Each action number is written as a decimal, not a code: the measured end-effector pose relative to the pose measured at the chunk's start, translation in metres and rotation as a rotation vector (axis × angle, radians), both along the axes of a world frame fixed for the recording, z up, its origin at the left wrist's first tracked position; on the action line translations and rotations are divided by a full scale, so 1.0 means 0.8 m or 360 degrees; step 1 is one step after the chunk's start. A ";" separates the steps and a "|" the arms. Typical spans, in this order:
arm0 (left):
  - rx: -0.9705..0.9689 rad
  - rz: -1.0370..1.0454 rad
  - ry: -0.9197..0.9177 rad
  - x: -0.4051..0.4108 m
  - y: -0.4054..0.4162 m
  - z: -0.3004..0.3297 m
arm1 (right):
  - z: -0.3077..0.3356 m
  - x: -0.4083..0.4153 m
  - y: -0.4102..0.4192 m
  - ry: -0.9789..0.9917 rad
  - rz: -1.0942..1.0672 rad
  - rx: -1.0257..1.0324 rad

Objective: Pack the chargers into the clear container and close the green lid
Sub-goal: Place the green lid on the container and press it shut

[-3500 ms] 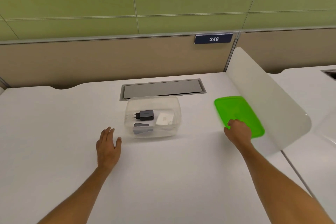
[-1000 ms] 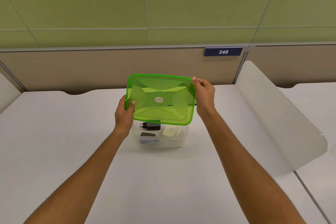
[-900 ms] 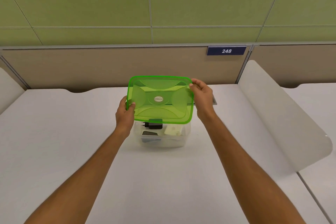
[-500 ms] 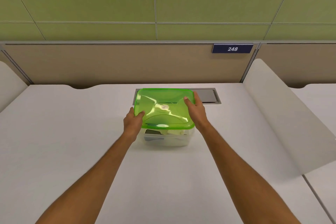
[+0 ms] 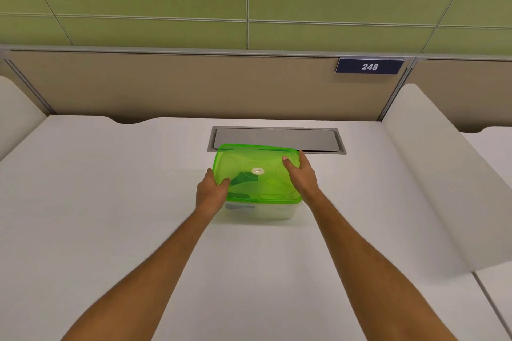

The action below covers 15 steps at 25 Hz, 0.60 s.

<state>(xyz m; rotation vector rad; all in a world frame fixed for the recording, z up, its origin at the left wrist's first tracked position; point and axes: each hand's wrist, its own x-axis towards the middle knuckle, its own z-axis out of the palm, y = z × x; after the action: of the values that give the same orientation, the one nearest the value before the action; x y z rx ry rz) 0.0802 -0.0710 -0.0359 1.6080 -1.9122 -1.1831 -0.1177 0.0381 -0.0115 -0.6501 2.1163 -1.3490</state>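
Note:
The green lid lies flat on top of the clear container in the middle of the white desk. My left hand grips the lid's left edge, thumb on top. My right hand holds the right edge, thumb pressed on the lid. A dark charger shows as a shadow through the green plastic, and another dark shape shows through the container's front wall. Other contents are hidden by the lid.
A grey cable hatch is set into the desk just behind the container. White curved dividers stand at the right and far left. A tan partition with a "248" plate closes the back.
The lid went from lying on the desk at the right to being lifted in both hands, tilted over the container, then lowered flat onto it.

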 end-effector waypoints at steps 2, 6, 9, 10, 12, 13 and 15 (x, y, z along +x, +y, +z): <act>0.0014 -0.0005 -0.0016 0.002 0.001 -0.004 | -0.006 0.001 -0.001 0.0033 0.0002 0.0010; 0.0012 -0.0024 0.0000 0.002 0.002 -0.007 | -0.013 -0.001 -0.005 0.0099 0.0008 0.0061; -0.0012 -0.0026 0.0039 0.000 0.001 -0.009 | -0.016 -0.004 -0.008 0.0173 0.0006 0.0132; -0.0022 -0.0029 0.0044 0.000 0.000 -0.009 | -0.018 -0.004 -0.009 0.0202 0.0011 0.0166; -0.0041 -0.0045 0.0068 0.001 0.000 -0.011 | -0.020 -0.003 -0.011 0.0263 0.0014 0.0234; -0.0044 -0.0051 0.0089 0.002 -0.001 -0.012 | -0.021 -0.003 -0.011 0.0297 0.0005 0.0260; -0.0037 -0.0052 0.0128 0.004 -0.004 -0.011 | -0.025 -0.003 -0.013 0.0360 -0.0025 0.0297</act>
<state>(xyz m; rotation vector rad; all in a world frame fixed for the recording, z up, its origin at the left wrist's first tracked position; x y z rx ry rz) 0.0836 -0.0742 -0.0449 1.4996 -1.9010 -1.2153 -0.1197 0.0279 -0.0312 -0.7385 2.3957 -1.1117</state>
